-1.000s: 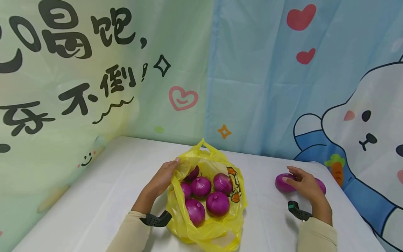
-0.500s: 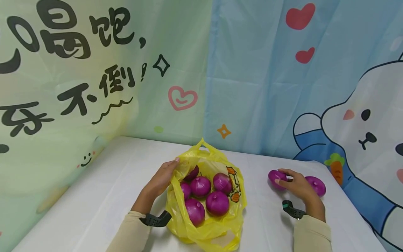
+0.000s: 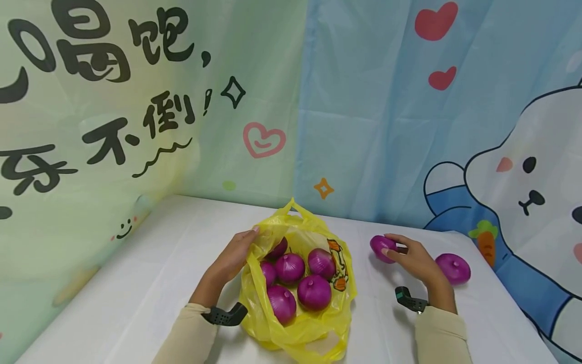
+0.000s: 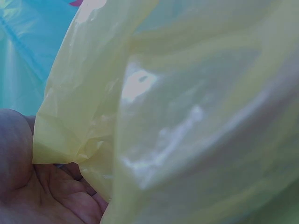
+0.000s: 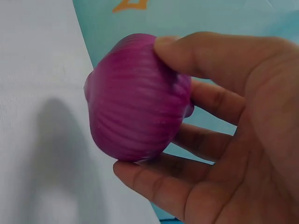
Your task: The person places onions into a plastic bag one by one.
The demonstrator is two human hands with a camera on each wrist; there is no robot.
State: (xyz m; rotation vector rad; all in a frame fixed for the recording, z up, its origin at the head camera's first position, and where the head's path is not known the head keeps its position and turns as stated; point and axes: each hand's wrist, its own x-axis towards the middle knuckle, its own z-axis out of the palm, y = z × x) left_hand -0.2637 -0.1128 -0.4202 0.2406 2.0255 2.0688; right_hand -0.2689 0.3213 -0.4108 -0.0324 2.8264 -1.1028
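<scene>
A yellow plastic bag [image 3: 297, 336] stands with its mouth spread, and several purple onions [image 3: 314, 293] show inside. My left hand [image 3: 232, 260] holds the bag's left rim; close up in the left wrist view, the thin plastic [image 4: 70, 126] lies between thumb and fingers, with the fingertips hidden. To the right of the bag, my right hand [image 3: 416, 260] grips one onion [image 3: 383, 248] between thumb and fingers. In the right wrist view this onion [image 5: 138, 100] is off the white surface, its shadow to the left. Another onion [image 3: 453, 269] lies on the table just right of the hand.
A white cloth covers the table [image 3: 182, 237]. Behind it hangs a printed curtain [image 3: 354, 126] with lettering, hearts and a bear. The bag's upright handle loop [image 3: 293, 205] stands at the back of its mouth.
My right hand has moved left and up with the onion, away from the other one, which is now uncovered. The left hand and bag have stayed put.
</scene>
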